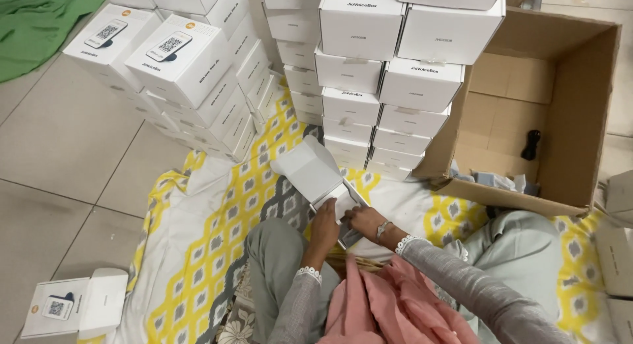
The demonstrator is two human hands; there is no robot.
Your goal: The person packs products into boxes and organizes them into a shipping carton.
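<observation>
Both hands (343, 225) (seated) on open white box (316, 176)

You wear grey sleeves (461, 278) with white lace cuffs (310, 273), a pink scarf (389, 304), pale green trousers (273, 252) and a wrist bracelet (382, 229).

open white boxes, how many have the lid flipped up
2. One open white box is on the patterned sheet, held by the left hand and right hand. Another open box lies on the tiled floor, bottom left. Stacked boxes look shut; more may be hidden.
</observation>
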